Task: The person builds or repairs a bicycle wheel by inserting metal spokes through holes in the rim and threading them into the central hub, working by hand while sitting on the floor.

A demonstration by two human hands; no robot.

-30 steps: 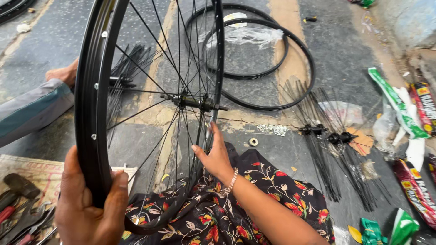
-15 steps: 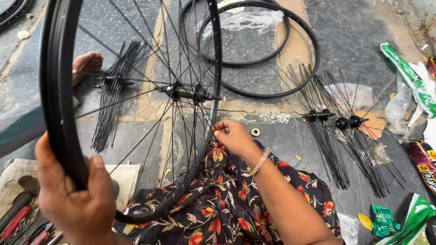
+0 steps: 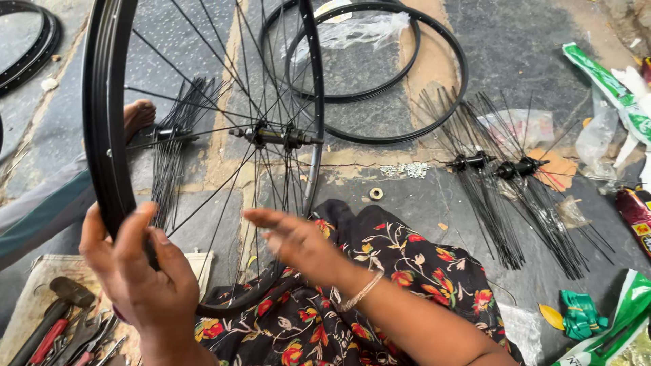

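The left hand [image 3: 146, 281] keeps gripping the spoked bicycle wheel [image 3: 108, 135] rim, while the right hand [image 3: 298, 240] (blurred, fingers spread) has left the rim's far edge.

grey stone floor [image 3: 529, 41] — two bare black rims [image 3: 380, 71], spoked hubs [image 3: 498, 166], a nut [image 3: 376, 194], green wrappers [image 3: 607, 85].

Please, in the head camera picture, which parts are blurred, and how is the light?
Head view: the right hand is smeared by motion blur, its fingers indistinct; the left hand gripping the black wheel rim is sharper. Light is soft and even, with no hard shadows. The spoked hubs on the floor look sharp. Slight glare on the clear plastic bag.
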